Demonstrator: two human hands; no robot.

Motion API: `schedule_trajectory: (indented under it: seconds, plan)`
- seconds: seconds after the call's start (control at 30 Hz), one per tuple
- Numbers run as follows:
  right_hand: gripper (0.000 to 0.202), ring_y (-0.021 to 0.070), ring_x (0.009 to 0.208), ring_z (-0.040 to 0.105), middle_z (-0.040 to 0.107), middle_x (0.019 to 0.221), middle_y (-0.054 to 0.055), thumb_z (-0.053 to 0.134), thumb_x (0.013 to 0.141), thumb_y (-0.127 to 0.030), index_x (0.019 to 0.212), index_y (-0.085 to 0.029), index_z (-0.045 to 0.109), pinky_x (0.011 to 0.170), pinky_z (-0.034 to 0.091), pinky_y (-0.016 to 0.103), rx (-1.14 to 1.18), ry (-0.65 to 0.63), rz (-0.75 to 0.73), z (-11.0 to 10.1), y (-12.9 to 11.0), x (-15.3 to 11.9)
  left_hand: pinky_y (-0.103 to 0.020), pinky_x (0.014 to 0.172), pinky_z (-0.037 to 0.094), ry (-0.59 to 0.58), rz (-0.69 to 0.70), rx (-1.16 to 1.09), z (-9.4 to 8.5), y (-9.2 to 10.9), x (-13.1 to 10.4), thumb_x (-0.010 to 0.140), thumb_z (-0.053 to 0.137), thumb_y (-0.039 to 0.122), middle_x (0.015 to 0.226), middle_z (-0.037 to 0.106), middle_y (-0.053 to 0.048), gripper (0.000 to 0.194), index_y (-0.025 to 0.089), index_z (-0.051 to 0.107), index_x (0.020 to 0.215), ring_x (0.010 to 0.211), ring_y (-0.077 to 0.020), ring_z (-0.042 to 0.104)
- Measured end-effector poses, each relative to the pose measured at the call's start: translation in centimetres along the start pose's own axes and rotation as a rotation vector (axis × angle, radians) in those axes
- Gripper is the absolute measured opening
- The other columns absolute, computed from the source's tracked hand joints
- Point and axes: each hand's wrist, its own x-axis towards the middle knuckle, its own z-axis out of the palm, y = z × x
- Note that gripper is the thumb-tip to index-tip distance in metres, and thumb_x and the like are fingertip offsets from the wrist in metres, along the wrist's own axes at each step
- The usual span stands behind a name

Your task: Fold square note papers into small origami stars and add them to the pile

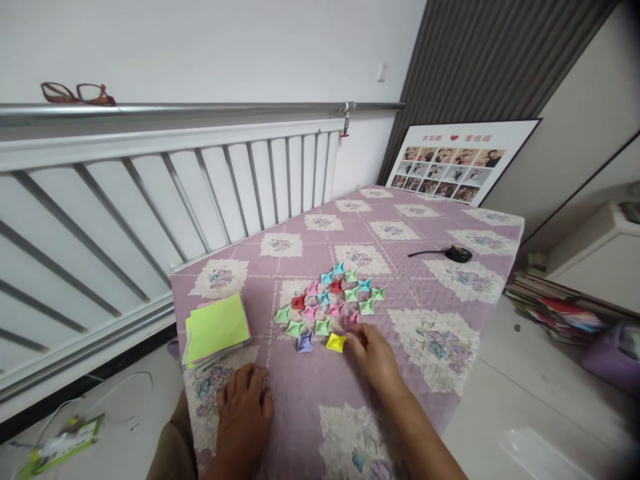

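My left hand (245, 410) lies on the tablecloth with its fingers stretched out, holding nothing. It rests just below a stack of square coloured paper (220, 328), whose top sheet is lime green. My right hand (374, 357) has curled fingers at the right tip of a small yellow folded paper piece (336, 343); the exact contact is partly hidden by the fingers. A purple folded paper piece (305, 343) sits to the left of the yellow one. Beyond them, several similar pieces in green, pink, red and blue stand in a loose cluster, including a pink one (352, 318) close to my right fingertips.
The table has a purple floral cloth (290, 393). A black object with a short cable (457, 254) lies at the right. A white radiator (260, 180) runs along the left edge, with glasses (80, 93) on the pipe above. A photo board (460, 160) leans at the back.
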Motion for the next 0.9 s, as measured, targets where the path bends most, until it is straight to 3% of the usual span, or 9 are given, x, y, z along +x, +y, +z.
schedule_trajectory:
  seconds: [0.13, 0.33, 0.63, 0.77, 0.9]
  plan:
    - [0.025, 0.0197, 0.077, 0.055, 0.061, 0.083, 0.006, 0.051, 0.079, -0.039, 0.09, -0.018, 0.058, 0.071, 0.045, 0.031, 0.011, 0.147, 0.053, 1.6, -0.9, -2.4, -0.047, 0.102, 0.024, -0.011, 0.0, -0.002, -0.2, 0.1, 0.0, 0.084, 0.044, 0.021, 0.13, 0.05, -0.007, 0.039, 0.029, 0.058, 0.119, 0.124, -0.0264, 0.038]
    - [0.02, 0.0205, 0.085, 0.058, 0.061, 0.093, 0.009, 0.046, 0.085, -0.028, 0.097, -0.019, 0.059, 0.076, 0.044, 0.03, -0.111, 0.025, 0.019, 3.6, -2.3, -3.7, -0.048, 0.103, 0.023, -0.048, -0.026, 0.008, -0.3, 0.3, 0.1, 0.084, 0.044, 0.021, 0.132, 0.05, -0.006, 0.04, 0.029, 0.058, 0.121, 0.125, -0.0266, 0.038]
    - [0.022, 0.0182, 0.08, 0.058, 0.062, 0.083, 0.007, 0.041, 0.085, -0.024, 0.078, -0.021, 0.062, 0.075, 0.044, 0.028, -0.164, -0.04, -0.025, 2.5, -2.1, -2.6, -0.046, 0.102, 0.024, 0.014, 0.002, -0.047, -0.3, 0.2, 0.1, 0.085, 0.044, 0.02, 0.128, 0.052, -0.006, 0.037, 0.028, 0.06, 0.117, 0.123, -0.0265, 0.039]
    - [0.023, 0.0195, 0.081, 0.06, 0.063, 0.087, 0.008, 0.043, 0.084, -0.031, 0.091, -0.019, 0.062, 0.075, 0.047, 0.03, -0.142, 0.002, -0.012, 2.2, -2.1, -2.7, -0.046, 0.101, 0.025, 0.011, -0.015, -0.091, -0.5, 0.2, 0.2, 0.082, 0.047, 0.02, 0.128, 0.051, -0.005, 0.036, 0.03, 0.06, 0.115, 0.122, -0.0275, 0.039]
    - [0.033, 0.0214, 0.079, 0.062, 0.066, 0.088, 0.01, 0.042, 0.085, -0.044, 0.094, -0.018, 0.06, 0.074, 0.048, 0.032, -0.05, 0.091, 0.06, 3.4, -3.7, -5.1, -0.044, 0.101, 0.026, 0.034, -0.007, -0.162, -1.2, 0.1, 0.3, 0.083, 0.049, 0.02, 0.126, 0.052, -0.005, 0.034, 0.029, 0.06, 0.114, 0.12, -0.0264, 0.041]
